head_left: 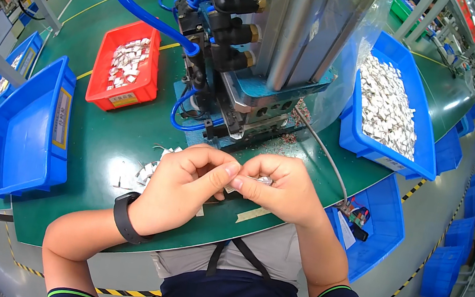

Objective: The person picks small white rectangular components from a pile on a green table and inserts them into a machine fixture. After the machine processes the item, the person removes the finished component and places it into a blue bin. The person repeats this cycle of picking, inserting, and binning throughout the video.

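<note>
My left hand [182,186], with a black band on its wrist, and my right hand [282,187] meet fingertip to fingertip over the near edge of the green table. Both are closed in a pinch. A small whitish part [265,180] shows in the curl of my right fingers; its exact kind is hard to make out. Whatever sits between my left thumb and finger is hidden. Beside my left hand lies a loose pile of small white pieces [146,173]. Just beyond my hands stands a metal press-like machine [264,100] with black fittings and blue air hoses [146,19].
A red bin [121,96] of white pieces stands back left, near an empty-looking blue bin [27,140]. At right is a blue bin [349,132] heaped with white pieces. A lower blue bin [382,234] holds odds and ends. A grey cable [327,153] crosses the table's right side.
</note>
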`<state>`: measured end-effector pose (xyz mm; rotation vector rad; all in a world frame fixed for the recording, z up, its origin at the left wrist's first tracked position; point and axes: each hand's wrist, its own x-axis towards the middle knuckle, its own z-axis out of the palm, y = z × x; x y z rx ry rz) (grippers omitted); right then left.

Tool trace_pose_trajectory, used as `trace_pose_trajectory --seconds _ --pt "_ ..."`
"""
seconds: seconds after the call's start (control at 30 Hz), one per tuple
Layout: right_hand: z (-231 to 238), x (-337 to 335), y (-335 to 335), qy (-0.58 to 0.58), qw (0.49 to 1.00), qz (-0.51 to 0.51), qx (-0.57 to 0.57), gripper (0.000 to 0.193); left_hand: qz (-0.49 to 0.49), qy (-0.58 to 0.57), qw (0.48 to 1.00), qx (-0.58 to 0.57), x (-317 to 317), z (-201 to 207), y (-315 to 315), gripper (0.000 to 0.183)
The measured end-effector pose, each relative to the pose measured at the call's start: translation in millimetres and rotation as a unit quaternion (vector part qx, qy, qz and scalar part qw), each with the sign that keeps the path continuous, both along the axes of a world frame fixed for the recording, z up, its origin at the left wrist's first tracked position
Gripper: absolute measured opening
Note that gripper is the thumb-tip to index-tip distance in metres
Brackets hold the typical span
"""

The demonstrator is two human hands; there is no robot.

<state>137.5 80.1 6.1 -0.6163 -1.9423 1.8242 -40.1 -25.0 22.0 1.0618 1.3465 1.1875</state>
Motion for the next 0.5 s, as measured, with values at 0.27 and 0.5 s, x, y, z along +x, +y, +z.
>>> trace_pose_trajectory --seconds 0.27,0.5 --pt "14.0 6.0 -6.2 0.010 0.980 0.010 -0.200 0.017 0.035 -0.087 0.996 0.004 3.2 -1.9 -1.2 0.029" --pt "13.5 8.3 16.1 0.036 0.974 -0.143 -0.172 0.016 -0.098 0.034 0.993 0.059 21.3 -12.0 -19.6 0.030"
